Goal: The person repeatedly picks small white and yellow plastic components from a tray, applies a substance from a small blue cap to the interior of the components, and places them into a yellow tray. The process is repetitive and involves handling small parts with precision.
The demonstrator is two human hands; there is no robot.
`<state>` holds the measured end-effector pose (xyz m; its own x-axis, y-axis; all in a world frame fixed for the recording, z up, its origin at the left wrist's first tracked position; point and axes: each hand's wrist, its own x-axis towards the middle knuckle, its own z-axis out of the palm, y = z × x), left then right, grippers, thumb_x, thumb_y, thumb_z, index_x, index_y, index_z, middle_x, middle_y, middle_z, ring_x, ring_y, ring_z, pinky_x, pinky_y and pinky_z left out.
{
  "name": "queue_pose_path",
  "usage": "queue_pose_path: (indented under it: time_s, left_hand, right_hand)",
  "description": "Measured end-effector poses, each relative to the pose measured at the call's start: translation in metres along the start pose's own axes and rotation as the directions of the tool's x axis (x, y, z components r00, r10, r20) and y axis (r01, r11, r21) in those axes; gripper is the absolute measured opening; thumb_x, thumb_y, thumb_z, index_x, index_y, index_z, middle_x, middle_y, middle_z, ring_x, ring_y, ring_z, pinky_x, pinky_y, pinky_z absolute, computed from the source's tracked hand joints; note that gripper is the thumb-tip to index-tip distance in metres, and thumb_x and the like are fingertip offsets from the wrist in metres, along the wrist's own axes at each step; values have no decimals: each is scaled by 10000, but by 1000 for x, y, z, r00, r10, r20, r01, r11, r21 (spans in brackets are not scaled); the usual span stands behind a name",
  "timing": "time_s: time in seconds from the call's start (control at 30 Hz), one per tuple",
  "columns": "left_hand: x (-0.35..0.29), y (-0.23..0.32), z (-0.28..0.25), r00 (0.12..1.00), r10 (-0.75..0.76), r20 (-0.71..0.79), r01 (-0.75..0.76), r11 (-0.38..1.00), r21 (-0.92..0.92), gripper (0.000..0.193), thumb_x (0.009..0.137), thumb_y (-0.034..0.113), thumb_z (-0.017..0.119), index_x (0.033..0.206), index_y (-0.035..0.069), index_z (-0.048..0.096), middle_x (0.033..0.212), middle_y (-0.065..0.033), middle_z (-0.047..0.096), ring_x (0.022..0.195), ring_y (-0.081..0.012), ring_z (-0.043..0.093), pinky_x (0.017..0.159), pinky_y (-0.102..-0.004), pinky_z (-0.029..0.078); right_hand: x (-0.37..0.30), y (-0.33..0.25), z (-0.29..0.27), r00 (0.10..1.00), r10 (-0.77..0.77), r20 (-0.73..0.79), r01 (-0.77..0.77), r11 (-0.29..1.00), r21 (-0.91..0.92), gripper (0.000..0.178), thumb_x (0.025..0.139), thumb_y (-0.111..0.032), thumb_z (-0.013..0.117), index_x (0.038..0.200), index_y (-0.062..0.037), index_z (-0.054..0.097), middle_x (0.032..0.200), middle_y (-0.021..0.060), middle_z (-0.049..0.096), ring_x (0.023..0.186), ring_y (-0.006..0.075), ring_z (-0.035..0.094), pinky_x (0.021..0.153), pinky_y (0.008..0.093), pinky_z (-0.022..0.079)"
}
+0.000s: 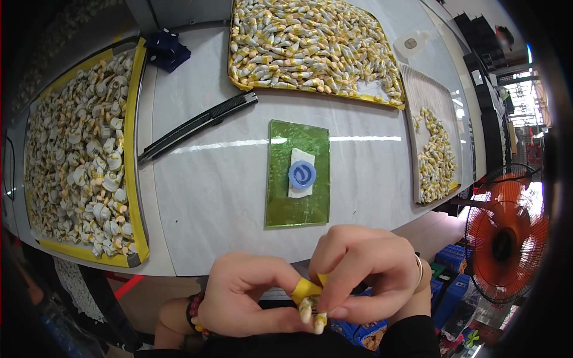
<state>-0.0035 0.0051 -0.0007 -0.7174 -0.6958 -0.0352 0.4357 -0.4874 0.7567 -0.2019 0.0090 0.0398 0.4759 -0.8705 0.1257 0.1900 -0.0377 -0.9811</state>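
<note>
My left hand [245, 292] and my right hand [370, 268] come together near the lower middle, over the table's front edge. Between their fingertips they pinch a small white-and-yellow figurine piece [320, 323] with pale peach ends. The fingers partly hide it. Yellow tape [305, 289] wraps the left index fingertip, and a bit of yellow also shows at the right fingers. Beyond the hands, a green translucent plate [280, 206] lies on the table. On it rests a white pad [297, 156], topped by a round blue mould [302, 174] with a curved groove.
A yellow-edged tray [142, 197] of white pieces stands left; another tray [382, 98], full of similar pieces, lies at the back. A paler tray [418, 89] is at right. Also here are a black cutter-like tool [200, 126], dark cloth [167, 51], white bottle [412, 43] and orange fan [507, 238].
</note>
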Motion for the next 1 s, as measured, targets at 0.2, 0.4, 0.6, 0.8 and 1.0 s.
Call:
queue_pose_path:
  time_s: [0.2, 0.4, 0.6, 0.8, 1.0]
  left_hand:
    - [3, 12, -1, 960, 267, 84, -277, 859, 430, 314, 651, 21, 800, 900, -58, 625, 822, -171, 656, 715, -240, 652, 624, -303, 516]
    - [2, 9, 8, 936, 353, 13, -303, 783, 543, 291, 645, 52, 804, 898, 31, 661, 822, -81, 679, 718, -228, 667, 624, -276, 523]
    - [8, 6, 4, 915, 401, 40, -353, 750, 560, 323, 613, 125, 841, 856, 25, 652, 763, -73, 674, 675, -218, 667, 590, -270, 521]
    - [8, 6, 2, 942, 328, 65, -305, 765, 568, 320, 637, 139, 834, 843, -10, 640, 751, -120, 666, 681, -222, 668, 582, -266, 515]
    - [0, 16, -5, 974, 212, 78, -214, 755, 620, 276, 694, 169, 796, 827, -20, 646, 761, -117, 676, 667, -217, 667, 584, -276, 516]
  right_hand:
    - [-8, 0, 6, 984, -152, -89, 126, 961, -245, 153, 759, 18, 663, 911, 20, 643, 826, 97, 576, 701, 204, 564, 603, 285, 456]
    - [-11, 8, 4, 953, -298, -60, 263, 908, -325, 105, 711, 12, 734, 780, 9, 654, 785, 103, 562, 685, 266, 619, 579, 316, 526]
    - [-10, 7, 4, 955, -292, -56, 258, 908, -331, 127, 719, -9, 742, 794, 15, 643, 766, 105, 576, 693, 265, 622, 586, 331, 530]
    - [-13, 11, 4, 961, -254, -107, 214, 932, -293, 215, 695, -11, 759, 870, 43, 645, 776, 106, 598, 665, 217, 576, 583, 312, 480]
    - [-10, 8, 3, 974, -197, -110, 157, 942, -297, 186, 682, -14, 760, 823, 15, 642, 749, 93, 600, 658, 211, 577, 561, 287, 458]
